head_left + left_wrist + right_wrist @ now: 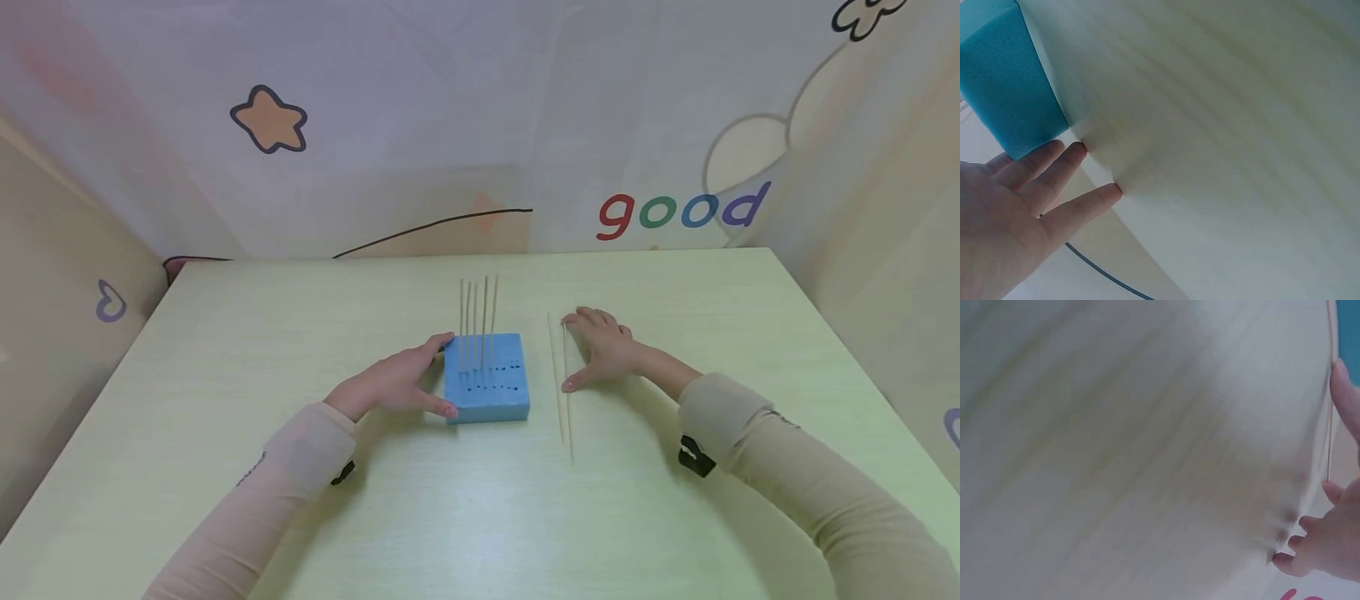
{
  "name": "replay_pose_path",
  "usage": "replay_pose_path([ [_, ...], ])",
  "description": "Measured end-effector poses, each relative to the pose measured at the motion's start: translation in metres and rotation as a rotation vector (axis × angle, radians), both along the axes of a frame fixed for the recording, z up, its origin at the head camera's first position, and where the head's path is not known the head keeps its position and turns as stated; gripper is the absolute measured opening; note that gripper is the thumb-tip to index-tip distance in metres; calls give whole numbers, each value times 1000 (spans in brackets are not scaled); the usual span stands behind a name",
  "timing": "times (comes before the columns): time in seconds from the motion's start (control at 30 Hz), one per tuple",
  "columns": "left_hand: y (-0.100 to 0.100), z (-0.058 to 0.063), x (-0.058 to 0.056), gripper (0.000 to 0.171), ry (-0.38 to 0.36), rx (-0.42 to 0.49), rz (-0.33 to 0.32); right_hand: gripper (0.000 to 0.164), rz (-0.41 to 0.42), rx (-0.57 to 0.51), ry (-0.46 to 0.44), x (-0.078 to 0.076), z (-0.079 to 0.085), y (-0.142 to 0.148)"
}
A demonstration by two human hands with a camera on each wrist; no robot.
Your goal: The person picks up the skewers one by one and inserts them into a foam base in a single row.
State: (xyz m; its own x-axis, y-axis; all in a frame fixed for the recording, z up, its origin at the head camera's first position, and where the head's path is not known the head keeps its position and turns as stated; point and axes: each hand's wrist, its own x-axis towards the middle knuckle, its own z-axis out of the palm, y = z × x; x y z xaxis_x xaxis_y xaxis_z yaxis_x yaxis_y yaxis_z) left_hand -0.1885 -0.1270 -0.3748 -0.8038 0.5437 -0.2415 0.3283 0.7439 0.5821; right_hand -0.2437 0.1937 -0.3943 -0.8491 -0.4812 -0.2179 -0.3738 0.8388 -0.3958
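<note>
A blue foam block (491, 404) sits on the table with rows of small dark holes in its top. Several thin wooden sticks (476, 321) stand upright from its left half. At the block's left side is my left hand (397, 381), thumb by the front corner and a finger by the back one. In the left wrist view, straight fingers (1063, 212) rest on the table and touch the foam. Two loose sticks (557, 387) lie right of the block. My right hand (609, 350) touches the nearer one with spread thumb and forefinger; the thumb (1342, 384) lies against it in the right wrist view.
The pale wooden table (300, 317) extends around both hands. A printed backdrop (420, 100) with a star and the word "good" rises behind its far edge. A dark band or strap (697, 457) shows beneath the right sleeve.
</note>
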Motion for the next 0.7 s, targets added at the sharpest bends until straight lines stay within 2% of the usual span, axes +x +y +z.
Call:
replay_pose_path([
  [0.1,0,0,0,112,-2,2,-2,103,-22,-51,-19,1,3,-2],
  [0.27,-1,0,0,112,-1,-6,6,107,-20,-147,2,2,10,-6],
  [0.4,-2,0,0,112,-2,-5,7,104,-78,-215,-22,5,17,-7],
  [0.5,-2,0,0,112,-2,1,2,94,-144,-324,-89,8,22,-6],
  [0.7,-1,-1,0,112,5,8,-6,67,-211,-569,-225,9,26,2],
])
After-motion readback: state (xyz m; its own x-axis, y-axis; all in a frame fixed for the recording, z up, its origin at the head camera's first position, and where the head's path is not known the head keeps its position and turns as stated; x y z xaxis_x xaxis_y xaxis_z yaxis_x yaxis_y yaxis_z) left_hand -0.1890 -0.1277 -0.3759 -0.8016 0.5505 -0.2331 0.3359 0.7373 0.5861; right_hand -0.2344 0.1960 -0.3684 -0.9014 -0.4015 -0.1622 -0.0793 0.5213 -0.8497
